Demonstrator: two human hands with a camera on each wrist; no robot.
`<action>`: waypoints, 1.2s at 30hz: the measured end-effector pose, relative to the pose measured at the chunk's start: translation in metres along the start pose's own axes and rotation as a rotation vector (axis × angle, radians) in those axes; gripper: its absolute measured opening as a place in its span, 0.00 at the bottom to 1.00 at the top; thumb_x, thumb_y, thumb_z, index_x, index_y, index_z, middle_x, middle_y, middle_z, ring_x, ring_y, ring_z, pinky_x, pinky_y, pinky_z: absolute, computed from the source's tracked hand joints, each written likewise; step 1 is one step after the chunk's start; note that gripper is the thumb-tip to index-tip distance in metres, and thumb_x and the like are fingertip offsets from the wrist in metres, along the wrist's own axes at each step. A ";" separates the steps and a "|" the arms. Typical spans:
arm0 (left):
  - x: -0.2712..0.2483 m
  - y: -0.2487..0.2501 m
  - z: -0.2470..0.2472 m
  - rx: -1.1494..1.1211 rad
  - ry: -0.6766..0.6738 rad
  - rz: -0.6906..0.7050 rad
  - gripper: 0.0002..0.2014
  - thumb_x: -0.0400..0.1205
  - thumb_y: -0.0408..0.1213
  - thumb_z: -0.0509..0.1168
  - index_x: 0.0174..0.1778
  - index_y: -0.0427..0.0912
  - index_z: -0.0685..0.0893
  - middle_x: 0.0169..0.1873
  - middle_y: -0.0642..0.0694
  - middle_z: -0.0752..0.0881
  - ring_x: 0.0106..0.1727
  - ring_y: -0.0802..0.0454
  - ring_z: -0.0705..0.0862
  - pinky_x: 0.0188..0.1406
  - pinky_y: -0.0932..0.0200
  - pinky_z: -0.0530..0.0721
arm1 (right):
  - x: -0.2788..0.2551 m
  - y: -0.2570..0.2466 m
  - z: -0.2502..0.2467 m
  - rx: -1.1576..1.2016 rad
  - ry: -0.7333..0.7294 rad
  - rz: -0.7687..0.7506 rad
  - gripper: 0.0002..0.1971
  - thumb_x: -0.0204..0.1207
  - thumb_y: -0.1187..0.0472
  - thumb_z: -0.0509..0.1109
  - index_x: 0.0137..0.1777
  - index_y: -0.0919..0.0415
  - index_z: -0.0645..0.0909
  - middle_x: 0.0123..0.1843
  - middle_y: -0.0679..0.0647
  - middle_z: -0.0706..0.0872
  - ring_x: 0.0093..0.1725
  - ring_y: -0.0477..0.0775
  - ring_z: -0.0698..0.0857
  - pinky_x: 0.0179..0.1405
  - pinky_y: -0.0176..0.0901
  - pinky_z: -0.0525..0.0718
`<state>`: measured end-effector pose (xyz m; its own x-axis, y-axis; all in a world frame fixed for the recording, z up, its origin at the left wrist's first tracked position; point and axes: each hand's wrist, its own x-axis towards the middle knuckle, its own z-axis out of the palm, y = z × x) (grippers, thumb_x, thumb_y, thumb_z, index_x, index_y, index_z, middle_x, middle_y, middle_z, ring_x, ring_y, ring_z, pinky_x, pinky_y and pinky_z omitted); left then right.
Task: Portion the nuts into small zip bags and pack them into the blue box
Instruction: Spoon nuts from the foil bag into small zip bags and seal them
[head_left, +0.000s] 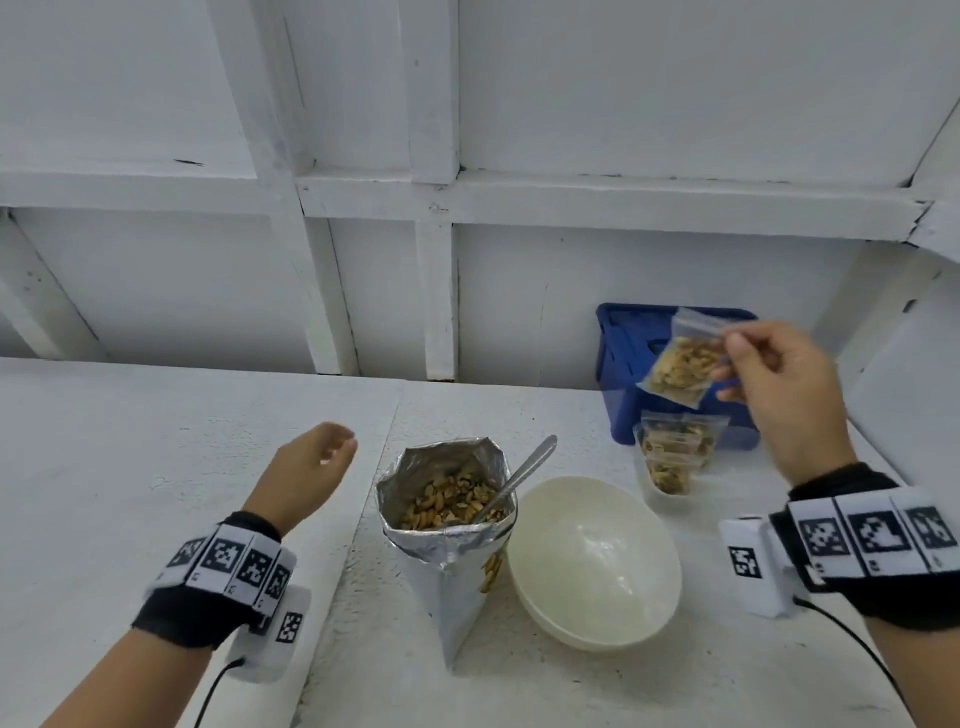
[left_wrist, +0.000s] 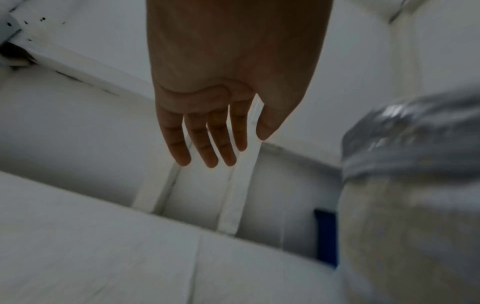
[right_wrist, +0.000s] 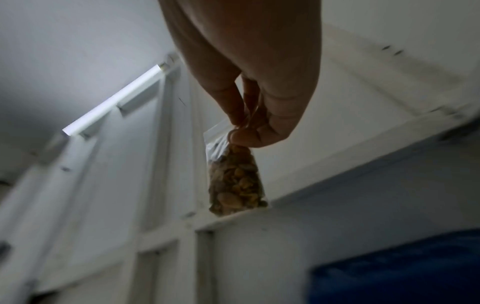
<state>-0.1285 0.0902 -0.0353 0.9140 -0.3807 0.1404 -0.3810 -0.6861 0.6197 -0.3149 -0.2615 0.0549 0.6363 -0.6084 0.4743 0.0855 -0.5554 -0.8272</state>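
Note:
My right hand (head_left: 748, 364) pinches the top of a small clear zip bag of nuts (head_left: 680, 364) and holds it in the air over the blue box (head_left: 618, 374) at the back right of the table. From the right wrist, that bag (right_wrist: 233, 181) hangs below my fingertips (right_wrist: 244, 135), with the blue box (right_wrist: 402, 269) low on the right. My left hand (head_left: 322, 452) hovers open over the table, left of the foil nut bag (head_left: 447, 519), fingers straight (left_wrist: 202, 144) and holding nothing. Filled zip bags (head_left: 675, 452) lie in front of the box.
A metal spoon (head_left: 519, 478) stands in the open foil bag (left_wrist: 410, 185) of nuts. An empty cream bowl (head_left: 592, 561) sits right of the foil bag. The white table (head_left: 156, 467) ends at a white framed wall behind.

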 end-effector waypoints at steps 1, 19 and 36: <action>0.002 -0.012 0.010 0.060 -0.067 -0.028 0.14 0.83 0.39 0.61 0.60 0.36 0.80 0.55 0.40 0.85 0.51 0.51 0.79 0.52 0.60 0.75 | 0.001 0.021 -0.006 -0.057 0.035 0.037 0.09 0.83 0.63 0.59 0.46 0.50 0.77 0.42 0.52 0.84 0.37 0.42 0.83 0.34 0.29 0.83; 0.021 -0.123 0.080 0.413 -0.454 -0.090 0.31 0.71 0.62 0.54 0.71 0.58 0.72 0.76 0.49 0.68 0.76 0.48 0.65 0.73 0.45 0.70 | 0.006 0.178 -0.006 -0.230 -0.051 0.647 0.11 0.80 0.69 0.60 0.59 0.66 0.78 0.56 0.69 0.84 0.49 0.63 0.85 0.57 0.61 0.83; 0.015 -0.112 0.077 0.355 -0.415 -0.094 0.26 0.74 0.57 0.60 0.69 0.56 0.74 0.74 0.48 0.70 0.75 0.47 0.67 0.71 0.42 0.71 | -0.111 0.049 0.068 -0.718 -1.121 0.152 0.34 0.75 0.45 0.67 0.78 0.52 0.61 0.72 0.51 0.71 0.69 0.51 0.71 0.67 0.42 0.71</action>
<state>-0.0826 0.1132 -0.1617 0.8418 -0.4710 -0.2637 -0.3899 -0.8683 0.3066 -0.3290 -0.1828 -0.0584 0.9142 -0.0925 -0.3946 -0.2406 -0.9074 -0.3446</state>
